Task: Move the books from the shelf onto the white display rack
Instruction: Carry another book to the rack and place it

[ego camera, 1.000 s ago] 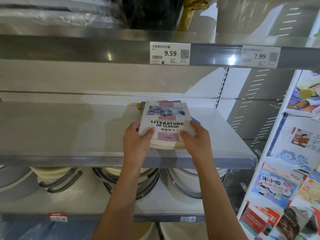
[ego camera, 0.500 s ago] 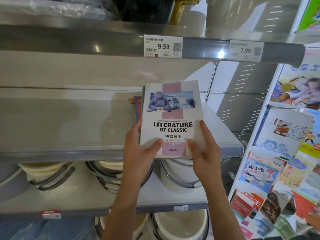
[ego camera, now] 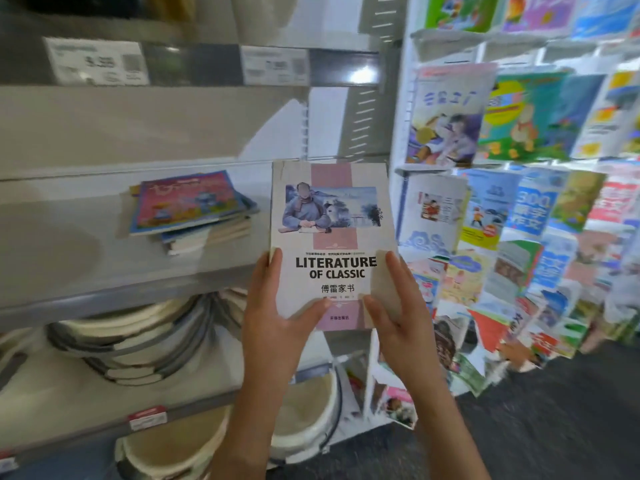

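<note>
Book (ego camera: 332, 244) held upright in mid-air, clear of the shelf (ego camera: 104, 289), cover facing the camera, just right of the shelf's front right corner and just left of the white display rack (ego camera: 401, 140). Left hand (ego camera: 277, 327) gripping the lower left edge, thumb curled across the cover, remaining fingers hidden behind. Right hand (ego camera: 398, 317) gripping the lower right edge, thumb on the cover, fingers (ego camera: 393, 265) extended up along the fore edge. Remaining books (ego camera: 194, 209) stacked flat toward the back of the shelf, well apart from the held copy. Rack tiers already crowded with overlapping covers (view blurred; no free slot identifiable). Recommended handling for the transfer: keep both thumbs pressed to prevent the soft cover from bowing; carry rightward with the book vertical; locate a gap in a tier before lowering; seat the bottom edge behind the tier lip first, then lean the back against the rack. Likely risk: dislodging neighbouring titles if slid in sideways.
</note>
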Motion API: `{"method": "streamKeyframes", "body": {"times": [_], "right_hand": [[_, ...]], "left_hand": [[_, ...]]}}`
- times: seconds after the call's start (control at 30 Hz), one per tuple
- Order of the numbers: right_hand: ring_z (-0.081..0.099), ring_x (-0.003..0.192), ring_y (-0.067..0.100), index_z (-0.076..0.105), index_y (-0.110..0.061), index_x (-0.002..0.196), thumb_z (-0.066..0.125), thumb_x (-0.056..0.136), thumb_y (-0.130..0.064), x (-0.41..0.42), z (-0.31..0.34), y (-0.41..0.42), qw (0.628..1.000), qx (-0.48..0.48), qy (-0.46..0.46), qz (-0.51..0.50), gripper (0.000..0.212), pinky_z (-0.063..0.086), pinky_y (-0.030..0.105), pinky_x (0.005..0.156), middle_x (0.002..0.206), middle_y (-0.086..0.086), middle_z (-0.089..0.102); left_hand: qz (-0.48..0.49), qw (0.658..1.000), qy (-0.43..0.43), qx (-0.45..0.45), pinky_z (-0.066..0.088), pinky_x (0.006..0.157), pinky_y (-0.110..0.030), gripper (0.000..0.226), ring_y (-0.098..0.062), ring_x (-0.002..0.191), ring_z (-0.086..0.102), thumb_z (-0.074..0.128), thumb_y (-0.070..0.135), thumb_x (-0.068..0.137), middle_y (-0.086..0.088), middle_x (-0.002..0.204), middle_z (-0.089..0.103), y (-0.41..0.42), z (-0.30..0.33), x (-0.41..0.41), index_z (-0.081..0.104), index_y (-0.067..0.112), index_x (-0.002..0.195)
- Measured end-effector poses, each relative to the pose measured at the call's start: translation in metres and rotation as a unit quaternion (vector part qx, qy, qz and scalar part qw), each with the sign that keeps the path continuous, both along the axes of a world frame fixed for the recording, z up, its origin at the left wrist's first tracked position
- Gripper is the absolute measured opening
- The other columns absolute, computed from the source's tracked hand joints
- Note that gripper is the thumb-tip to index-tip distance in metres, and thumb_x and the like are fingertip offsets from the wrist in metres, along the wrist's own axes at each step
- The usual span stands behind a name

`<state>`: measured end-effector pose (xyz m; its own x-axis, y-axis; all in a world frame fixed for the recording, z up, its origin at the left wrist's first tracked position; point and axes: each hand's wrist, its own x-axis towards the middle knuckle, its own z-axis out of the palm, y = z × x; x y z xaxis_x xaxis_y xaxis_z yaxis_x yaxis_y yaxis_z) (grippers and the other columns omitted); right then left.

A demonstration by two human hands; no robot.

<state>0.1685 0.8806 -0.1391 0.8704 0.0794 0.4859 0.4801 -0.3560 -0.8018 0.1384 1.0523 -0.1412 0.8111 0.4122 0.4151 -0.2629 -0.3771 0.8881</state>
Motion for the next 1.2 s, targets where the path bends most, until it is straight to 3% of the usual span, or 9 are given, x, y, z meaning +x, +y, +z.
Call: {"method": "streamKeyframes", "body": {"times": [0.13, 0.27, 0.4, 0.57, 0.67, 0.83, 0.97, 1.07, 1.2], "right_hand": [[0.01, 0.144, -0.012, 0.029, -0.045, 0.141, 0.053, 0.093, -0.034, -0.015, -0.003, -0.087, 1.0, -0.009, 0.0, -0.027, 0.056, 0.018, 0.001, 0.108, 0.155, -0.016, 0.028], [0.011, 0.147, -0.007, 0.032, -0.039, 0.145, 0.054, 0.095, -0.033, -0.035, -0.008, -0.177, 0.998, 0.003, -0.004, -0.06, 0.055, 0.024, 0.007, 0.11, 0.159, -0.008, 0.026], [0.009, 0.144, -0.014, 0.033, -0.036, 0.144, 0.055, 0.097, -0.028, -0.059, -0.011, -0.257, 0.995, 0.003, -0.02, -0.101, 0.053, 0.022, 0.002, 0.106, 0.153, -0.02, 0.022], [0.013, 0.146, -0.008, 0.031, -0.039, 0.143, 0.055, 0.094, -0.027, -0.087, -0.013, -0.344, 0.983, -0.004, -0.027, -0.182, 0.056, 0.026, 0.008, 0.11, 0.159, -0.001, 0.026], [0.013, 0.145, -0.01, 0.031, -0.04, 0.143, 0.056, 0.096, -0.028, -0.102, -0.012, -0.386, 0.976, 0.017, -0.029, -0.215, 0.055, 0.028, 0.003, 0.104, 0.158, -0.013, 0.022], [0.019, 0.149, 0.007, 0.031, -0.043, 0.144, 0.055, 0.094, -0.027, -0.119, -0.02, -0.449, 0.96, 0.05, -0.002, -0.275, 0.057, 0.037, 0.021, 0.112, 0.159, -0.015, 0.022], [0.02, 0.14, -0.015, 0.034, -0.029, 0.145, 0.058, 0.095, -0.009, -0.119, -0.026, -0.5, 0.946, 0.06, 0.008, -0.318, 0.059, 0.033, 0.0, 0.097, 0.158, -0.009, 0.024], [0.017, 0.138, -0.021, 0.035, -0.032, 0.143, 0.058, 0.094, -0.006, -0.109, -0.033, -0.542, 0.937, 0.057, 0.014, -0.344, 0.06, 0.032, -0.003, 0.095, 0.158, -0.009, 0.023], [0.016, 0.144, -0.012, 0.035, -0.035, 0.144, 0.055, 0.092, -0.019, -0.078, -0.036, -0.608, 0.925, 0.034, 0.009, -0.379, 0.058, 0.03, 0.004, 0.104, 0.158, -0.014, 0.022]], "left_hand": [[-0.032, 0.999, -0.003, 0.02, 0.03, 0.11, -0.011, 0.092, -0.007, 0.142, 0.034, 0.086, 0.022, 0.072, 0.006, 0.157, 0.034, -0.085, -0.004, -0.003, 0.037, 0.028, 0.15], [-0.071, 0.997, -0.01, 0.029, 0.03, 0.118, -0.03, 0.088, -0.01, 0.146, 0.03, 0.086, 0.021, 0.074, 0.003, 0.158, 0.033, -0.171, -0.015, -0.008, 0.04, 0.021, 0.149], [-0.12, 0.99, -0.036, 0.058, 0.018, 0.112, -0.004, 0.086, -0.005, 0.144, 0.026, 0.084, 0.032, 0.075, -0.008, 0.157, 0.035, -0.254, -0.02, -0.011, 0.039, 0.02, 0.147], [-0.193, 0.977, -0.051, 0.08, 0.02, 0.112, -0.006, 0.093, 0.017, 0.142, 0.014, 0.08, 0.048, 0.073, -0.003, 0.159, 0.03, -0.343, -0.02, -0.015, 0.039, 0.015, 0.149], [-0.239, 0.965, -0.059, 0.091, 0.02, 0.112, -0.005, 0.092, 0.004, 0.145, 0.02, 0.076, 0.048, 0.074, -0.008, 0.159, 0.032, -0.391, -0.017, -0.014, 0.04, 0.01, 0.149], [-0.294, 0.946, -0.069, 0.116, 0.024, 0.115, -0.016, 0.089, -0.003, 0.144, 0.024, 0.072, 0.044, 0.073, 0.001, 0.156, 0.029, -0.464, -0.025, -0.004, 0.042, 0.008, 0.148], [-0.351, 0.928, -0.063, 0.11, 0.017, 0.11, -0.002, 0.09, -0.008, 0.144, 0.027, 0.07, 0.048, 0.072, -0.005, 0.157, 0.032, -0.524, -0.032, 0.01, 0.043, 0.006, 0.147], [-0.386, 0.915, -0.065, 0.097, 0.019, 0.109, -0.001, 0.09, -0.014, 0.144, 0.029, 0.071, 0.047, 0.072, -0.007, 0.156, 0.033, -0.574, -0.039, 0.028, 0.045, 0.003, 0.146], [-0.424, 0.899, -0.073, 0.086, 0.023, 0.114, -0.008, 0.092, 0.0, 0.147, 0.023, 0.068, 0.056, 0.073, -0.002, 0.155, 0.033, -0.646, -0.046, 0.07, 0.045, 0.005, 0.146]]}}
